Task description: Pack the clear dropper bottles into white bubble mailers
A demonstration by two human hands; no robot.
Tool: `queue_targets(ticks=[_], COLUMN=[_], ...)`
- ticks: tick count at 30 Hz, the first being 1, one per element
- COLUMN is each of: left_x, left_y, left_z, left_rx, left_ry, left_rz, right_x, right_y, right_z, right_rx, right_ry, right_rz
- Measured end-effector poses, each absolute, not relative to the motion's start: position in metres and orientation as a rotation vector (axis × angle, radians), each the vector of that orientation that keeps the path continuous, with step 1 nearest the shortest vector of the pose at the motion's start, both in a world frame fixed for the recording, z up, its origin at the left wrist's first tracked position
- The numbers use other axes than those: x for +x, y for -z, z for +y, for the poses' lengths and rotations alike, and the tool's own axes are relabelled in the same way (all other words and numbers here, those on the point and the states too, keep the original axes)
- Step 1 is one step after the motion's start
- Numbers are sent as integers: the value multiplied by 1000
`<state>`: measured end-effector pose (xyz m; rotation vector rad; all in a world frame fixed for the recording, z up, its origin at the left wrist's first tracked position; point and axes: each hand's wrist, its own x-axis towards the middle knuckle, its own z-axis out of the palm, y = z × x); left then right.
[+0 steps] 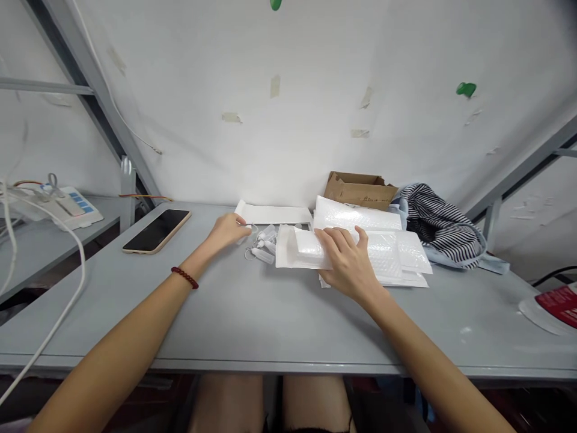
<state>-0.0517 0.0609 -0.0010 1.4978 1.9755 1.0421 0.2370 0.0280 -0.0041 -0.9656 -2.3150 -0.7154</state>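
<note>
My right hand (347,258) is wrapped round the near edge of a white bubble mailer (306,248), thumb raised. More white bubble mailers (356,215) lie behind and under it in a loose pile. To the left of the mailer's open-looking end is a small heap of clear and white plastic pieces with rings (265,243). My left hand (228,231) is at the left side of this heap with its fingertips pinched together. Something clear shows under those fingers, too small to make out. Behind the heap lies a flat white strip-like packet (274,214).
A dark-screened phone (157,231) lies at the left. An open cardboard box (360,190) and a striped cloth bag (444,225) stand at the back right. A red-labelled round container (554,307) is at the right edge. A white cable (81,264) hangs over the left side.
</note>
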Motion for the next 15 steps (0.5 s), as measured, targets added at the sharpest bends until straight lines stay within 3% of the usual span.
queue_targets(ticks=[6, 15], left_x=[-33, 7], left_y=[-32, -27], left_z=[41, 23], left_rx=[1363, 1449], left_ry=[-1466, -1426], left_rz=[1354, 1004], right_x=[233, 217], right_y=[3, 7], right_z=[23, 3], right_rx=[-1083, -1282], right_ry=[737, 741], right_rz=[-2263, -2138])
